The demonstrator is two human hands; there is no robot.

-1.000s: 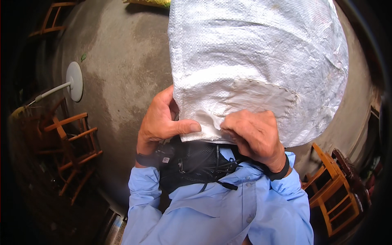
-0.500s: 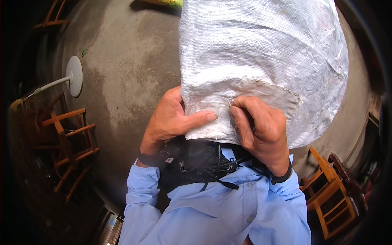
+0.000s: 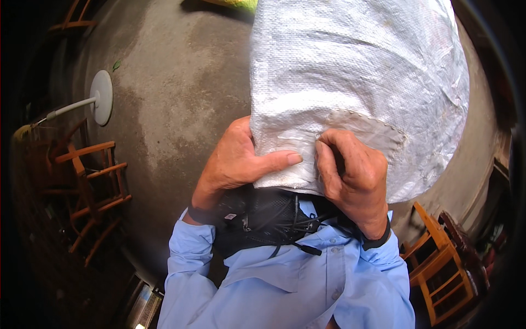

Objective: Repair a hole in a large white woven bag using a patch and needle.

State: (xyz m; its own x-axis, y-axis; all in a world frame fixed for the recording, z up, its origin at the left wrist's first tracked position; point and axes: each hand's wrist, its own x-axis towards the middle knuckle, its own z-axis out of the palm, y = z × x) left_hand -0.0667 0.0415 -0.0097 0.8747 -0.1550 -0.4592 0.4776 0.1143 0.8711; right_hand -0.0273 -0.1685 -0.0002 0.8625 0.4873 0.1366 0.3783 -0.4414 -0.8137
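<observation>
A large white woven sack (image 3: 361, 60) lies in front of me, its near edge close to my waist. A greyish patch (image 3: 372, 130) with a line of stitches along its curved border shows on its near part. My left hand (image 3: 236, 156) grips the sack's left edge, thumb flat on top and the other fingers hidden underneath. Just to the right, my right hand (image 3: 353, 167) has thumb and forefinger pinched together close against the cloth. A fine pale thread seems to run at those fingertips; whether a needle is there too is hidden.
Wooden chairs stand at the left (image 3: 93, 181) and lower right (image 3: 444, 263). A white round base with a pole (image 3: 102, 97) lies on the concrete floor (image 3: 170, 98) at the left. Part of a yellow-green bag (image 3: 235, 4) shows at the top. Black cables (image 3: 290, 225) hang at my waist.
The sack and my left hand have shifted slightly right in view. My right hand stays pinched at nearly the same spot; the thread loop seen below it earlier is less visible.
</observation>
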